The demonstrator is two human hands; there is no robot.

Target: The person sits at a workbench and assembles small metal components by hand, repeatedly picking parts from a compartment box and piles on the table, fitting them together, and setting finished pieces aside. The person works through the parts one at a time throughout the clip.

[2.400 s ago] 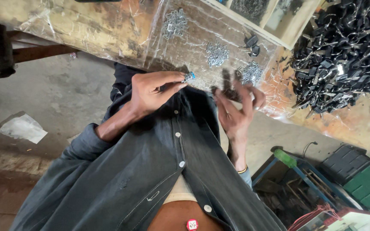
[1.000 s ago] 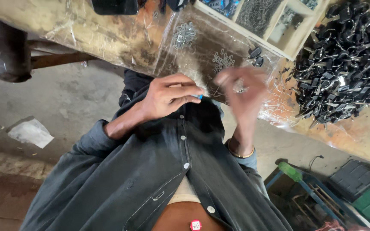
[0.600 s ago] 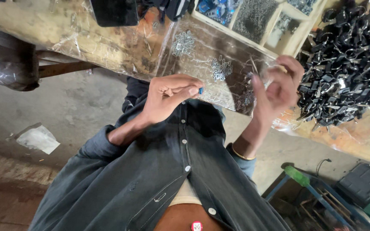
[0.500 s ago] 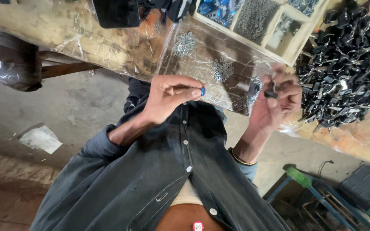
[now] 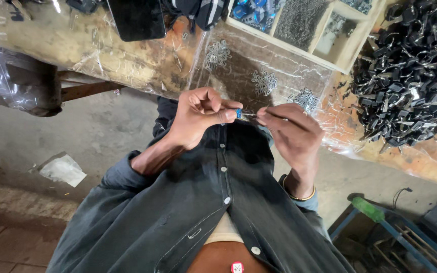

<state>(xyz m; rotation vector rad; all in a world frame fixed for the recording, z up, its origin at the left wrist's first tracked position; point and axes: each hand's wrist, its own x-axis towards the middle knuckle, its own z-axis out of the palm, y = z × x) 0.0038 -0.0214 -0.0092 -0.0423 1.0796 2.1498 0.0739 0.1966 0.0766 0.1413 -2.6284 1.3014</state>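
My left hand (image 5: pixel 202 115) is held up in front of my chest, thumb and forefinger pinched on a small blue piece (image 5: pixel 238 113). My right hand (image 5: pixel 293 135) faces it at the same height, fingers closed on a thin metal piece (image 5: pixel 249 115) whose tip meets the blue piece. A gold bangle (image 5: pixel 299 195) sits on my right wrist. Both hands hover just below the edge of the workbench (image 5: pixel 127 60), above my dark buttoned shirt (image 5: pixel 218 202).
Clear plastic sheet (image 5: pixel 238 76) covers the bench, with small clusters of metal parts (image 5: pixel 264 82) on it. A heap of black metal clips (image 5: pixel 410 71) lies right, a wooden compartment tray (image 5: pixel 309 25) and a black phone (image 5: pixel 136 19) behind. Crumpled paper (image 5: pixel 62 169) lies on the floor.
My right hand went up to the bench, closed on a small piece and came back down to meet my left hand. The left hand stayed in place with the blue piece.
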